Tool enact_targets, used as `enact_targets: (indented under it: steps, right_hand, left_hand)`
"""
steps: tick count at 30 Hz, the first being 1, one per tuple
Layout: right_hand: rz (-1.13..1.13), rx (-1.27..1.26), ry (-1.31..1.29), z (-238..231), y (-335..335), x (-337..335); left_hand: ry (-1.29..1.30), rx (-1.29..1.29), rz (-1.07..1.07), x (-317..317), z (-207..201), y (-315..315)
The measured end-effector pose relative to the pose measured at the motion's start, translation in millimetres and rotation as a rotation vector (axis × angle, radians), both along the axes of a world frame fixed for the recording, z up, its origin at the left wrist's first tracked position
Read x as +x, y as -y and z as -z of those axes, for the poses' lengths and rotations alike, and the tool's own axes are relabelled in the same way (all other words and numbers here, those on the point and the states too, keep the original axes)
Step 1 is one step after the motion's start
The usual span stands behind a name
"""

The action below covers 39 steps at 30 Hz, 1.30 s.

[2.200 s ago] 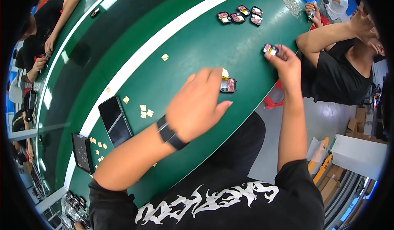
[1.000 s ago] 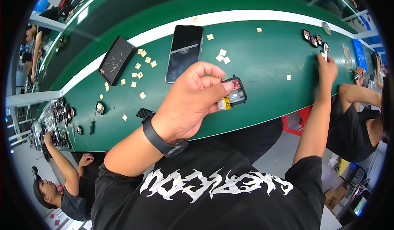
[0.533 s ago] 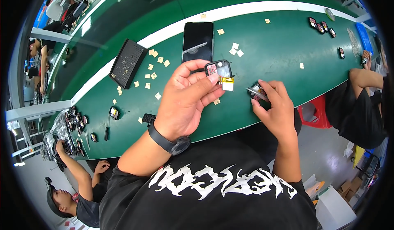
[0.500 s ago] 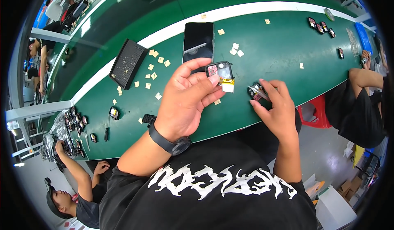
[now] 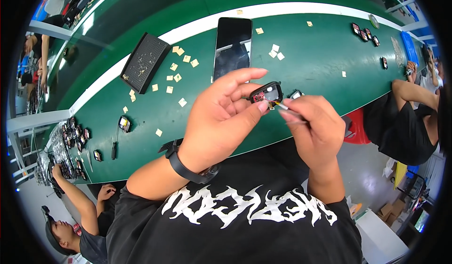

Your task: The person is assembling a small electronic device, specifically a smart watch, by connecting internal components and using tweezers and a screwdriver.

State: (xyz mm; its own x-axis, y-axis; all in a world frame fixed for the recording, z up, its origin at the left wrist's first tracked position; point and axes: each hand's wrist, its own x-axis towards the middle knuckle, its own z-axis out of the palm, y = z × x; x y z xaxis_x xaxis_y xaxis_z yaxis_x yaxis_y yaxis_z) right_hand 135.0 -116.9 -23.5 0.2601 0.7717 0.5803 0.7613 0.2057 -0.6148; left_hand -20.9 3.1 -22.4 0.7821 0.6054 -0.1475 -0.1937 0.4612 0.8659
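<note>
Between the thumb and fingers of my left hand (image 5: 219, 115) is a small black smartwatch case (image 5: 267, 93), its open side showing a red circuit board. My right hand (image 5: 315, 127) is closed in a pinch close to the case's lower right edge. It grips slim silver tweezers (image 5: 295, 117), partly blurred and covered by the fingers. A small white and yellow piece (image 5: 281, 105), like the battery seen earlier, shows between the case and my right fingertips; what touches it is unclear. Just behind my right hand a second watch case (image 5: 296, 94) lies on the table, partly hidden.
A black phone (image 5: 233, 47) lies beyond my hands on the green table (image 5: 325, 52). Left of it are a black perforated tray (image 5: 146, 62) and scattered small cream squares (image 5: 173, 66). A screwdriver (image 5: 114, 150) and piled watch cases (image 5: 75, 134) lie far left, near a co-worker's arm (image 5: 77, 191).
My right hand has come up and left from the watch case on the table to the one in my left hand. The held case has shifted slightly right and tilted.
</note>
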Motion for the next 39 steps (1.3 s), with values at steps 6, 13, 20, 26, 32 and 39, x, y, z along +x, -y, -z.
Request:
enact_targets:
  steps: [6,13,20,26,32,39]
  right_hand:
    - [0.084,-0.142,-0.674,5,6,-23]
    - [0.158,-0.234,-0.808,0,6,-41]
    - [0.126,-0.163,-0.376,7,3,-37]
    - [0.178,-0.198,-0.549,12,-1,-39]
    - [0.207,-0.244,-0.867,18,3,-42]
    - [0.305,-0.229,-1.052,9,-3,-45]
  left_hand:
    - [-0.047,0.016,0.005,-6,0,3]
    - [-0.02,-0.062,0.026,-8,12,-3]
    - [-0.007,-0.117,0.058,-9,18,-2]
    - [0.008,-0.085,0.094,-13,21,1]
    - [0.028,-0.069,0.097,-15,27,5]
    - [0.091,-0.137,0.16,-24,36,6]
